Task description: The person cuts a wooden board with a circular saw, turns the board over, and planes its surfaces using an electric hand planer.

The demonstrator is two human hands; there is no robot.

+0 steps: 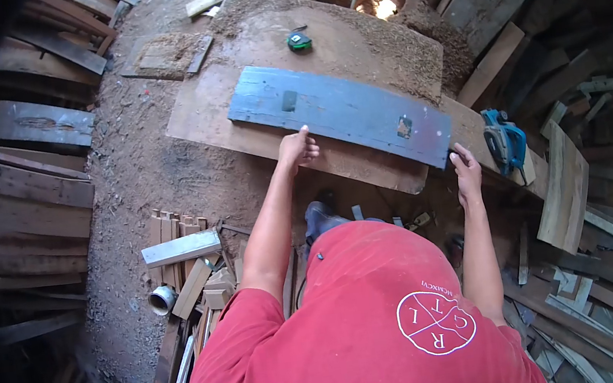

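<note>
Across the bottom of the view spreads a red T-shirt (339, 333) with a white circular emblem (436, 322) on the chest, and both bare forearms reach forward from its sleeves. Down beside the left arm, a whitish rectangular block (179, 248) lies over narrow wooden offcuts (167, 274), near a short white pipe (161, 300).

Farther forward, the right hand (466, 172) is at the right-hand end of a blue-grey wooden plank (342, 110), its fingers loosely bent beside the near corner. The left hand (298, 149) is at the plank's near long edge, left of the middle, thumb pointing forward and fingers curled. I cannot tell whether either hand grips the wood or only rests against it. The plank thus lies mostly ahead of both hands, slanting over a plywood sheet (202, 116), its left end farther away than its right. Two dark patches mark its upper face.

Right of the plank stands a teal power planer (505, 140). Beyond the far edge, a green-and-black tape measure (299, 41) sits on the plywood, and wood shavings (411, 48) cover the sheet's far right part.
</note>
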